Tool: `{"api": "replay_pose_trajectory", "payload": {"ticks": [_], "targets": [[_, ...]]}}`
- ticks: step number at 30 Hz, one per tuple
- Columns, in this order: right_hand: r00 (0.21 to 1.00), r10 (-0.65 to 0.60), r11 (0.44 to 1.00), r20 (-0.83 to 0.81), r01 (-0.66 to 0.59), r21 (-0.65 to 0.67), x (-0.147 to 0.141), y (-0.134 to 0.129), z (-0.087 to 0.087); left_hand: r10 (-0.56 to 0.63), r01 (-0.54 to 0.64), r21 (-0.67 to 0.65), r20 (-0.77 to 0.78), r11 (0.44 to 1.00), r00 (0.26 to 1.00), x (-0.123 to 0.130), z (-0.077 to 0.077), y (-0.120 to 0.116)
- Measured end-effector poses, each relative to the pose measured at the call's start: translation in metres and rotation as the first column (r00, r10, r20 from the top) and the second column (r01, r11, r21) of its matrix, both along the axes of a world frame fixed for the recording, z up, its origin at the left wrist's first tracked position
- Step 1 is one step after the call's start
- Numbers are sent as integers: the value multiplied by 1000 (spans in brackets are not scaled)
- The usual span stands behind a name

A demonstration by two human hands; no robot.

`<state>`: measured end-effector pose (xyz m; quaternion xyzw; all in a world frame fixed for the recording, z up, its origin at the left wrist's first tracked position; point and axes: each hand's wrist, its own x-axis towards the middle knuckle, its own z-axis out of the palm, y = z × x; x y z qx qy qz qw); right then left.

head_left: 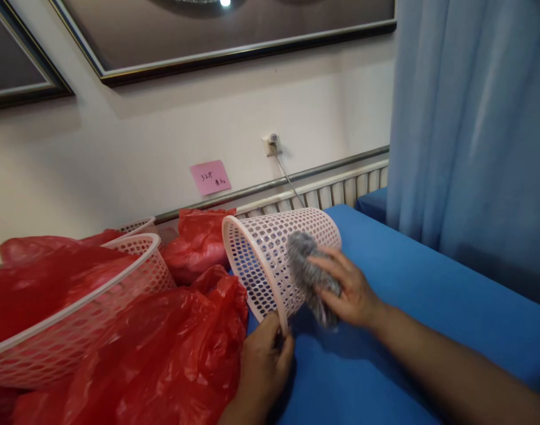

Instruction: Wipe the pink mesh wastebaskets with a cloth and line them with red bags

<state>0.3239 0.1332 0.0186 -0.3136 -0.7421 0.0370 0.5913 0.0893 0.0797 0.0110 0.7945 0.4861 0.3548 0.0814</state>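
Note:
A pale pink perforated plastic basket (270,236) lies on its side on the blue surface (385,283), its open mouth facing left. My left hand (267,360) pinches the lower part of its rim. Against the basket's outer wall, my right hand (347,283) presses a fluffy grey cloth (303,260), with the fingers wrapped over it. Part of the cloth is hidden under those fingers. Close to my left hand lies a crumpled red plastic bag (176,354).
A larger pink basket (88,307) with red plastic bags stands at left. Behind are a radiator (331,192), a socket with a plug (272,144) and a pink note (210,177) on the wall. A blue curtain (464,118) hangs at right.

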Motion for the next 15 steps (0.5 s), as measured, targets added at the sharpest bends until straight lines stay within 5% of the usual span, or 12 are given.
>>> {"api": "replay_pose_trajectory", "payload": {"ticks": [3,5,8,10,13,15], "targets": [[970,207,961,127,-226,158,-17,-28,4,-41,43,-87,35,995,999,1,2,1],[974,187,963,131,-208,173,-17,-28,3,-58,64,-128,51,990,997,2,5,3],[996,-81,996,-37,82,33,2,1,-1,-29,31,-157,14,987,999,1,5,6],[924,-314,943,-217,278,-183,25,30,-4,-17,13,-167,-24,986,1000,1,4,7],[763,-518,813,-386,299,-499,56,63,-7,-63,51,-175,-66,983,996,3,2,7],[746,-533,798,-400,285,-531,61,66,-5,-85,68,-165,-95,984,992,4,1,6]]}}
